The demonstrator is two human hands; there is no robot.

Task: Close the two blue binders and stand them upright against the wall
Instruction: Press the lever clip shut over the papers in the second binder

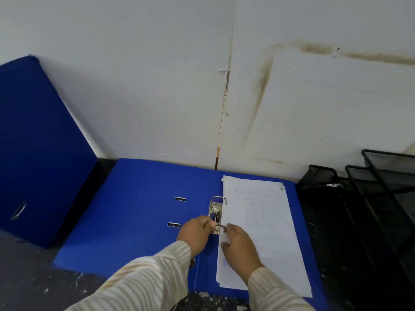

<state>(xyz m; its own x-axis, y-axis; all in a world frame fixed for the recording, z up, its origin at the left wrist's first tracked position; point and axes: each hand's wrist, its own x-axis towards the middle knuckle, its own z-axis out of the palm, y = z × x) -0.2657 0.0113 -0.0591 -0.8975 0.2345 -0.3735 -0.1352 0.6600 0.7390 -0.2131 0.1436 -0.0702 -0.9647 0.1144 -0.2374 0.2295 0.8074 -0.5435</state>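
Observation:
One blue binder [134,212] lies open and flat on the dark table, its far edge at the wall. A stack of white paper [265,232] rests on its right half, threaded on the metal ring mechanism [216,209]. My left hand [196,234] pinches the nearer ring and the lever of that mechanism. My right hand [240,248] lies flat on the paper's left edge, its fingertips touching the same ring. A second blue binder [38,149] is closed and stands at the left, tilted back against the white wall [157,86].
A black wire-mesh desk tray [370,198] stands at the right, close to the open binder's right edge. The speckled dark table [27,277] shows in the front left. Stains and a vertical seam mark the wall.

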